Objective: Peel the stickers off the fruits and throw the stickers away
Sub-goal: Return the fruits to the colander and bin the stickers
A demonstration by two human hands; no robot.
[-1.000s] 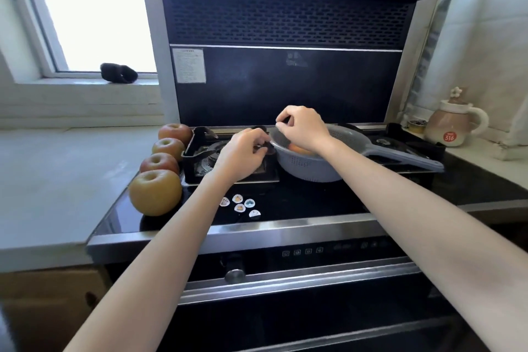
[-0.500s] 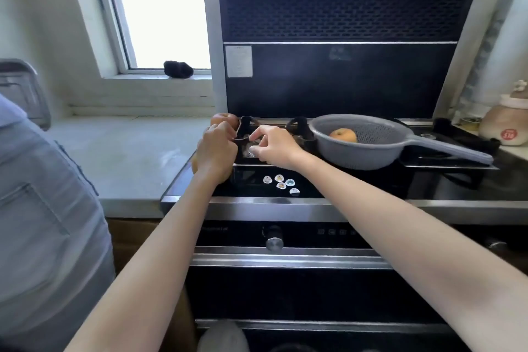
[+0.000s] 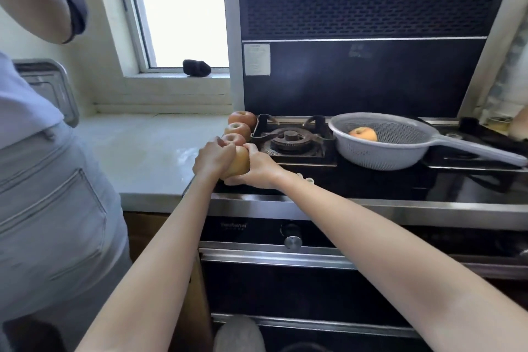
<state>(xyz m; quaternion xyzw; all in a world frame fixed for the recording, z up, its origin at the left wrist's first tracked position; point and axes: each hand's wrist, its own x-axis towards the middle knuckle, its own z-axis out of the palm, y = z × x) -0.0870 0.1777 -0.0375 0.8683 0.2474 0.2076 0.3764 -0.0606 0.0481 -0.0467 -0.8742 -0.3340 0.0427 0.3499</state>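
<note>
Fingers [image 3: 225, 148] of both hands clasp yellow-brown apple [image 3: 240, 164].

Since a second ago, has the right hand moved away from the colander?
Yes. The right hand left the grey colander, crossed leftward past the burner, and now grips the front fruit.

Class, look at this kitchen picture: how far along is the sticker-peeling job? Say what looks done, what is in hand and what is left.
Done: a few peeled stickers lie on the stovetop beside the right wrist. In hand: the left hand and right hand both grip the nearest fruit of the row. Left: the stickers are not yet thrown away; whether the three fruits behind or the fruit in the colander carry stickers cannot be told.
</note>
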